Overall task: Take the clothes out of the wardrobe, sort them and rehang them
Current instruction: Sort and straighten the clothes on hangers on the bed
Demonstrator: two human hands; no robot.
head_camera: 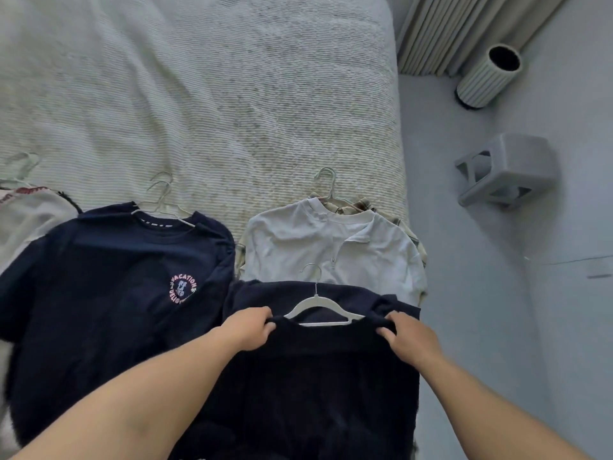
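Note:
A dark navy top (318,376) on a white hanger (321,310) is held up over the bed's near edge. My left hand (247,328) grips its left shoulder and my right hand (409,336) grips its right shoulder. On the bed lie a navy T-shirt with a round logo (109,277) on white hangers, a white zip-neck top (335,244) on a hanger over a checked garment (356,204), and a pale garment with red trim (23,207) at the far left.
The bed's pale ribbed cover (199,94) stretches away behind the clothes. To the right on the grey floor stand a grey plastic stool (507,167) and a ribbed cylindrical bin (487,74), with curtains (464,28) behind.

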